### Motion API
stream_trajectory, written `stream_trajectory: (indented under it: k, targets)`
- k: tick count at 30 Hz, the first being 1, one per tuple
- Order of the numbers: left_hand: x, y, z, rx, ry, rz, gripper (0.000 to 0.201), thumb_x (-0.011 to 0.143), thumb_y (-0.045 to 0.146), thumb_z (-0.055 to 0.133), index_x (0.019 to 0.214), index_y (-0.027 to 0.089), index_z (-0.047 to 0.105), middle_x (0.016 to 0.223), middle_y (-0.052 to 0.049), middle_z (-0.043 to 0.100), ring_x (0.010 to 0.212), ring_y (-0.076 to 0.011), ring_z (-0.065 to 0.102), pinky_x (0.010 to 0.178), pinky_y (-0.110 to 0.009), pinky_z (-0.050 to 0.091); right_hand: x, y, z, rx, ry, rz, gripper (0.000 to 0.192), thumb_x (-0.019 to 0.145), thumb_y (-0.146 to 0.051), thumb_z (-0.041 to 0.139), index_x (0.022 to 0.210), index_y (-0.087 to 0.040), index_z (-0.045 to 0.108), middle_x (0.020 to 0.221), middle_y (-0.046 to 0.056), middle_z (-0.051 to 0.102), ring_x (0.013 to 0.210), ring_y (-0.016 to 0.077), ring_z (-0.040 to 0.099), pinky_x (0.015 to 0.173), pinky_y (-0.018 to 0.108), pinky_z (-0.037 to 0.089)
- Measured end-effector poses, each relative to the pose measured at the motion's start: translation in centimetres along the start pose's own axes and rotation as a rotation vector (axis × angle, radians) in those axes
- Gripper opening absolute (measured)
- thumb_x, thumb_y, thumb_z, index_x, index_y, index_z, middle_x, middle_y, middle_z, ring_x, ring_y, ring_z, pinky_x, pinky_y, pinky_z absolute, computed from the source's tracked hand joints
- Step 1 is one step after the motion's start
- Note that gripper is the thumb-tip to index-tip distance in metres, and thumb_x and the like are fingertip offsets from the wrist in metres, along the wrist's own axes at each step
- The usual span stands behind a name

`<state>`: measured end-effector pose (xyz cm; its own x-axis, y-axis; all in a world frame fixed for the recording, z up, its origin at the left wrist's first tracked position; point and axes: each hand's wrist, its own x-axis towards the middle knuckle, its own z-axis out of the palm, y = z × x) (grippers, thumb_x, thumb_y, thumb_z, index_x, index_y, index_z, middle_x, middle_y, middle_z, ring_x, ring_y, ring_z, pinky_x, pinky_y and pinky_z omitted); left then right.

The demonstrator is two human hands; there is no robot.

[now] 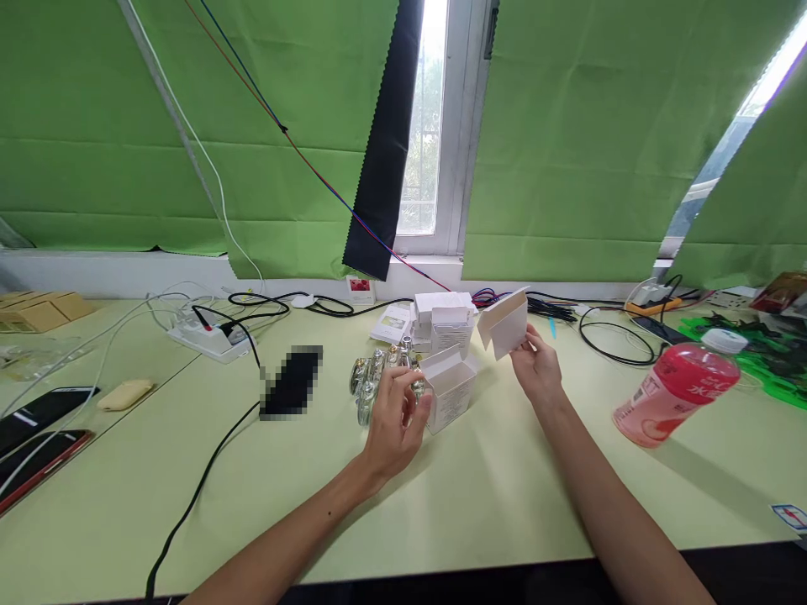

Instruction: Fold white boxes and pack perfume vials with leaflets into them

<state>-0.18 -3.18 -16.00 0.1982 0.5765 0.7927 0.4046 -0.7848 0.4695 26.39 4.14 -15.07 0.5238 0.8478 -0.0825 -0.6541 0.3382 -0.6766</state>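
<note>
My left hand (396, 420) curls beside the small open white carton (450, 393), perhaps gripping something; my right hand (537, 370) pinches a folded white card insert (504, 323).

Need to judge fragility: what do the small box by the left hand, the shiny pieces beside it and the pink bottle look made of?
Open box: matte white card, folded flaps. Shiny pieces: likely glass or metal, glinting, too small to tell. Pink bottle: probably plastic, glossy, white cap.
</note>
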Motion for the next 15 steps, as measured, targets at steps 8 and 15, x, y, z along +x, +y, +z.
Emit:
stream_trajectory:
  k: [8,15]
  targets:
    - [0.1,-0.4,-0.2,-0.01,0.033,0.025,0.019,0.099,0.021,0.056,0.118,0.022,0.055,0.108,-0.005,0.052,0.065,-0.0067,0.054,0.053,-0.02,0.052,-2.2,0.0,3.0,0.108,-0.147,0.076,0.019,0.082,-0.004,0.057,0.087,-0.019,0.068,0.08,0.0,0.071,0.075,0.0108,0.066,0.075,0.024,0.057]
    - [0.3,-0.9,-0.3,-0.087,0.091,0.08,0.03,0.094,0.021,0.066,0.121,0.022,0.052,0.107,-0.003,0.05,0.06,-0.0029,0.052,0.047,-0.016,0.047,-4.4,-0.8,7.0,0.068,-0.441,-0.033,0.013,0.078,-0.01,0.069,0.083,-0.02,0.073,0.084,0.0,0.072,0.074,0.0112,0.064,0.076,0.027,0.055]
